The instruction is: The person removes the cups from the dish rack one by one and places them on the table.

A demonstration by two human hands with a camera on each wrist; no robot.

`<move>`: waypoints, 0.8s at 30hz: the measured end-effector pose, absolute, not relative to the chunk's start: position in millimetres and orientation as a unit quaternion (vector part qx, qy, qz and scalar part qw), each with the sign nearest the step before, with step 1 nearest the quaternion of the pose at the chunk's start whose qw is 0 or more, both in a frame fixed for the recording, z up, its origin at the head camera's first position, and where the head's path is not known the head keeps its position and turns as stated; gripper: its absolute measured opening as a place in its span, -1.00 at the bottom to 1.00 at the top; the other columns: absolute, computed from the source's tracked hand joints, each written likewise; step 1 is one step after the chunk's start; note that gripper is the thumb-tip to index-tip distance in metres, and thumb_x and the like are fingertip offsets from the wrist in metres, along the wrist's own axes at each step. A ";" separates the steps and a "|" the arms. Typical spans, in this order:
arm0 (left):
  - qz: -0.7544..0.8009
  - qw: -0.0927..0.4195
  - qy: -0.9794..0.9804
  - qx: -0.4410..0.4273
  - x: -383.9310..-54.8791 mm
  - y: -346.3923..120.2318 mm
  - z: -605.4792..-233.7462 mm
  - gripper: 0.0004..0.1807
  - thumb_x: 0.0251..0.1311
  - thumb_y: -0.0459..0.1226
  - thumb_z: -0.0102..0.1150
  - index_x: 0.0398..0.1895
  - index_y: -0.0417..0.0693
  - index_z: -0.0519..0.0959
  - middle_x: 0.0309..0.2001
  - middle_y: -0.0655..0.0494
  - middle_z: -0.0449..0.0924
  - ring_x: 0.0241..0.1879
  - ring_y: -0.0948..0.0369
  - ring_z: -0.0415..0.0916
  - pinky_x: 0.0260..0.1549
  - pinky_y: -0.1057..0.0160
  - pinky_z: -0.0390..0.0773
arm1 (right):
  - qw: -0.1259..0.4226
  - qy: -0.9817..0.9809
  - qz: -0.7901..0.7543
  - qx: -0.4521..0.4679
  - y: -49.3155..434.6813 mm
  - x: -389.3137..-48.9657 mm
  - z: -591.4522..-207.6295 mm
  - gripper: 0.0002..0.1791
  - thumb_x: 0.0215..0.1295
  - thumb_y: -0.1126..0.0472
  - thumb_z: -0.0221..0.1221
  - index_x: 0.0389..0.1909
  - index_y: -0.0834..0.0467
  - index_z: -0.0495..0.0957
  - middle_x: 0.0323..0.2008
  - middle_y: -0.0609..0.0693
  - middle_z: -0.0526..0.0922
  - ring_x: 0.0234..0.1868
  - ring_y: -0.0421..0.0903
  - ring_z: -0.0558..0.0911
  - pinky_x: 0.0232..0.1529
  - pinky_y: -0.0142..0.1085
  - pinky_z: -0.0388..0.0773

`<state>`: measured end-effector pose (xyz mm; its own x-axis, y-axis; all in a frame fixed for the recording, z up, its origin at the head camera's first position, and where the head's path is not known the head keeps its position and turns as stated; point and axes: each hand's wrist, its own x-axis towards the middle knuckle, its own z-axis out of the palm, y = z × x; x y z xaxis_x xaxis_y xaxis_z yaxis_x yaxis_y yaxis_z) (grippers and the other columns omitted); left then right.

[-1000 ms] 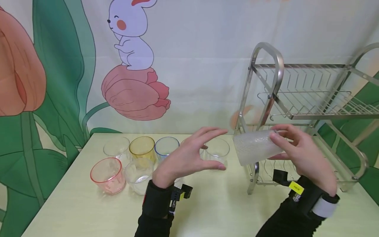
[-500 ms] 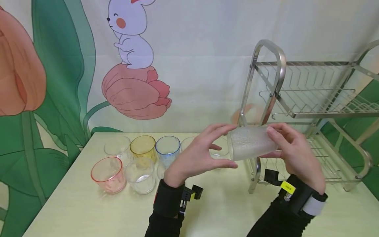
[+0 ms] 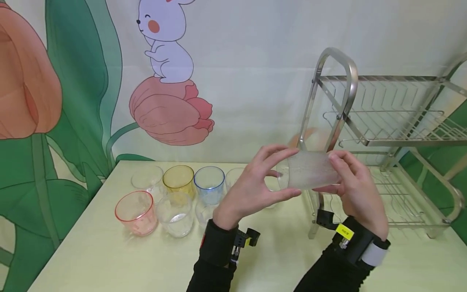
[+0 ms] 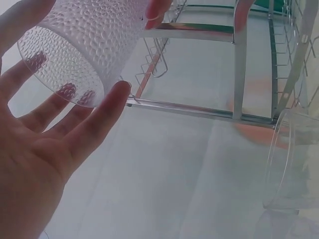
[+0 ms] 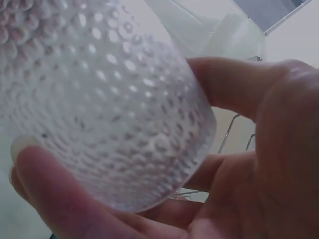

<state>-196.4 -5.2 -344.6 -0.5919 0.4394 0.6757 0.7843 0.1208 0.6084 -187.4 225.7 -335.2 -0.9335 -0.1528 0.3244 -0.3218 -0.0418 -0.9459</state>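
Note:
A clear drinking glass (image 3: 313,169) with a dimpled surface is held on its side above the table. My right hand (image 3: 359,192) grips its base end, thumb on the near side and fingers behind. Around the open mouth end, my left hand (image 3: 251,184) holds the glass between thumb and fingers. In the left wrist view the rim of the glass (image 4: 94,45) faces the left palm, and fingertips show through the wall. The right wrist view shows the bumpy glass (image 5: 109,99) up close in the right hand's fingers.
A two-tier metal dish rack (image 3: 419,142) stands at the right. On the left of the table are a red-rimmed cup (image 3: 140,227), a yellow cup (image 3: 178,184), a blue-rimmed cup (image 3: 209,192) and several clear cups, one clear cup (image 3: 176,225) in front. A printed cloth (image 3: 255,81) hangs behind.
My left hand has moved right and closed round the glass's mouth end. The right hand has shifted slightly left with the glass, which now lies more level.

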 end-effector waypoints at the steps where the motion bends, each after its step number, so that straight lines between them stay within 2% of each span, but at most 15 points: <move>1: -0.513 0.169 -0.730 -0.420 -196.7 -4.8 -344.6 -0.24 0.09 -0.23 0.46 0.38 0.09 0.35 0.28 0.22 0.18 0.19 0.31 0.27 -0.07 0.23 0.55 | 0.060 -0.688 0.703 0.170 225.4 -187.4 -335.5 -0.68 0.54 0.02 0.00 0.08 0.17 0.39 0.16 0.19 0.28 0.05 0.19 0.42 -0.23 0.03 0.60; 10: -0.504 0.172 -0.734 -0.422 -196.2 -4.0 -344.7 -0.26 0.10 -0.21 0.45 0.38 0.11 0.37 0.28 0.24 0.18 0.20 0.25 0.27 -0.06 0.26 0.54 | 0.056 -0.710 0.683 0.163 229.0 -187.1 -336.2 -0.65 0.54 0.00 0.00 0.13 0.15 0.37 0.18 0.16 0.28 0.03 0.23 0.44 -0.27 0.07 0.60; 24: -0.479 0.185 -0.745 -0.426 -196.0 -5.5 -345.2 -0.29 0.11 -0.20 0.44 0.35 0.07 0.38 0.28 0.22 0.19 0.18 0.35 0.26 -0.08 0.31 0.53 | 0.069 -0.746 0.641 0.168 229.7 -188.6 -337.4 -0.59 0.55 -0.02 -0.03 0.19 0.18 0.36 0.18 0.15 0.30 0.07 0.30 0.39 -0.24 0.03 0.60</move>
<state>-196.0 -5.5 -345.2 -0.5688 0.4574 0.6835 0.8116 0.1776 0.5566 -188.6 229.7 -337.4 -0.9343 -0.1617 0.3177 -0.3385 0.1233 -0.9328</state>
